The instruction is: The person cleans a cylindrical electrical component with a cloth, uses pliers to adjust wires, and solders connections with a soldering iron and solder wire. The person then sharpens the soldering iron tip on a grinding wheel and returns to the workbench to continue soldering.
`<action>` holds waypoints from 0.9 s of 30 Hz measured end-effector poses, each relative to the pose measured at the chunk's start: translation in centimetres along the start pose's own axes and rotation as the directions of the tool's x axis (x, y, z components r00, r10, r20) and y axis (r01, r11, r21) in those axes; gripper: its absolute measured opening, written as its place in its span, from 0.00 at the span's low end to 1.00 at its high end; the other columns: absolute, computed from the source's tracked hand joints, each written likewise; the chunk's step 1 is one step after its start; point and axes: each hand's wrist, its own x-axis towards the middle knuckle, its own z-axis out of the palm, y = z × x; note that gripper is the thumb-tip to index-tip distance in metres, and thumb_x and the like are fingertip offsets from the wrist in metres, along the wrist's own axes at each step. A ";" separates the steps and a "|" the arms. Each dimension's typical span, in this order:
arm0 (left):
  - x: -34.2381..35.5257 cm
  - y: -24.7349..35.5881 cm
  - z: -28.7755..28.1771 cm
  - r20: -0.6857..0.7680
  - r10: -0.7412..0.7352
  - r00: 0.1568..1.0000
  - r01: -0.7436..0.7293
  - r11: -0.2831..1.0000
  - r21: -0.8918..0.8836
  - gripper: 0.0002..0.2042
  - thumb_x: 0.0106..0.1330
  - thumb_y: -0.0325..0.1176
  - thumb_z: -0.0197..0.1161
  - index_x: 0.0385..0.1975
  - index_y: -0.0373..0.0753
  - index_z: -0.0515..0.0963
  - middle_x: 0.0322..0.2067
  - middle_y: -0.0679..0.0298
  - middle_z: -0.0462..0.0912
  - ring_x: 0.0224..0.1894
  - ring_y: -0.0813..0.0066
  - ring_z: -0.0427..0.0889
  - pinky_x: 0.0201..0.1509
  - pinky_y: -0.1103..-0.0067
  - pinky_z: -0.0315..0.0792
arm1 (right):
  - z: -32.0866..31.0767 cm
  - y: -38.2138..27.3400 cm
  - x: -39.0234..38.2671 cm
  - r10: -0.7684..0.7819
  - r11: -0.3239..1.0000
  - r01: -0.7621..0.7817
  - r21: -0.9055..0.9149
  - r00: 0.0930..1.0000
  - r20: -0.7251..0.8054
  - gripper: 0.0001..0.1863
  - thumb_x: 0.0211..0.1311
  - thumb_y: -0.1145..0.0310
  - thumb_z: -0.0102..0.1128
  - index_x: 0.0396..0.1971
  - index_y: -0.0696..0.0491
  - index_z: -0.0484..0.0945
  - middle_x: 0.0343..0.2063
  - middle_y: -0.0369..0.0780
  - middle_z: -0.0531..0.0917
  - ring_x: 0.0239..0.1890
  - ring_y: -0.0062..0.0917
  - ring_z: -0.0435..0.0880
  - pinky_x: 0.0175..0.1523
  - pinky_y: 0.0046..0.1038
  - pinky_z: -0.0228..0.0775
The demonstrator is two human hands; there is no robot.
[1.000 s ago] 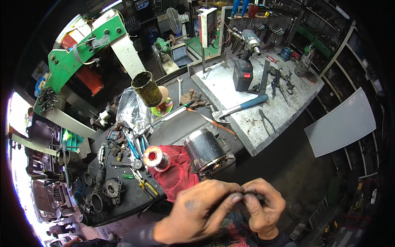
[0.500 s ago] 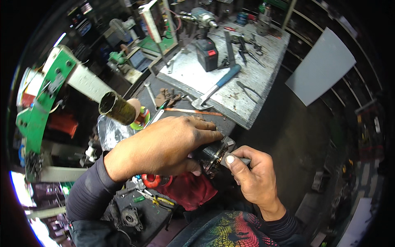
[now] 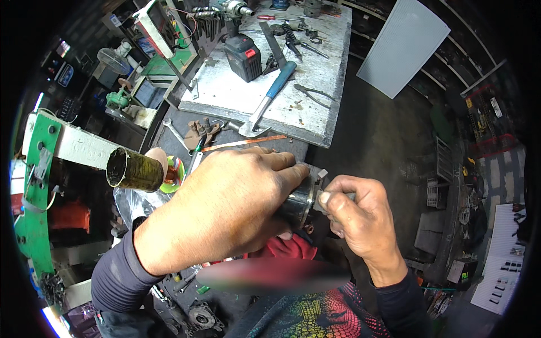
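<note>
My left hand (image 3: 242, 188) is wrapped from above around a black cylindrical part (image 3: 297, 205) with a shiny metal rim on its right end. The back of the hand hides much of that part. From the right, my right hand (image 3: 360, 217) pinches a small flat grey piece (image 3: 319, 201) between thumb and curled fingers. Its edge lies against or very close to the rim; contact is hard to make out. A small light metal tab (image 3: 322, 174) sticks up at the cylinder's end. Beneath the hands is a bunched red cloth (image 3: 290, 248).
Beyond the hands stands a worn white-topped table (image 3: 214, 93) bearing a blue-handled hammer (image 3: 276, 87), pliers (image 3: 315, 94) and a cordless power tool (image 3: 243, 59). A stained open cylinder (image 3: 135, 170) juts out at left, near a green frame (image 3: 36, 186). A wrench (image 3: 178, 137) lies on the dark bench.
The view has shifted, so the table and tools sit farther up and left. Both hands keep their holds; the right hand and grey piece are now slightly higher along the rim.
</note>
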 end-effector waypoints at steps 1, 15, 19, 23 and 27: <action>0.0 -0.1 0.1 0.005 0.001 1.000 -0.001 1.000 0.004 0.37 0.44 0.37 0.82 0.60 0.34 0.78 0.56 0.46 0.82 0.58 0.46 0.82 0.60 0.63 0.78 | 0.0 0.0 0.0 -0.002 1.000 0.002 0.007 1.000 0.001 0.11 0.66 0.72 0.60 0.25 0.62 0.81 0.17 0.27 0.74 0.22 0.08 0.67 0.26 0.21 0.58; -0.1 -1.0 0.7 -0.051 0.085 0.995 -0.085 0.996 -0.010 0.37 0.43 0.35 0.80 0.59 0.33 0.78 0.55 0.48 0.83 0.56 0.46 0.83 0.58 0.62 0.80 | -0.4 -0.2 -0.7 0.011 1.000 -0.013 0.023 0.998 0.061 0.11 0.65 0.70 0.61 0.28 0.62 0.83 0.21 0.31 0.80 0.25 0.10 0.73 0.30 0.20 0.64; -0.1 -1.0 0.7 -0.045 0.094 0.995 -0.093 0.996 0.006 0.38 0.42 0.36 0.81 0.59 0.33 0.78 0.54 0.48 0.83 0.56 0.47 0.83 0.59 0.63 0.80 | -0.5 -0.8 0.5 0.032 0.996 -0.042 -0.083 0.992 -0.123 0.09 0.65 0.71 0.63 0.28 0.61 0.83 0.20 0.32 0.80 0.25 0.10 0.73 0.30 0.20 0.64; -0.1 -1.0 0.7 -0.063 0.091 0.994 -0.091 0.996 0.000 0.39 0.41 0.38 0.81 0.59 0.34 0.78 0.54 0.46 0.83 0.54 0.45 0.84 0.59 0.62 0.79 | -0.3 -1.3 -0.3 -0.023 0.977 0.033 -0.212 0.999 0.049 0.08 0.63 0.72 0.62 0.27 0.62 0.83 0.20 0.32 0.80 0.25 0.10 0.72 0.29 0.21 0.64; 0.0 -1.1 0.7 -0.063 0.095 0.993 -0.095 0.995 0.015 0.40 0.41 0.38 0.82 0.60 0.34 0.78 0.55 0.45 0.83 0.53 0.44 0.85 0.59 0.62 0.79 | -0.4 -1.4 0.0 -0.037 0.997 0.036 -0.071 0.999 -0.021 0.09 0.64 0.72 0.61 0.27 0.62 0.82 0.20 0.32 0.80 0.26 0.10 0.73 0.30 0.22 0.65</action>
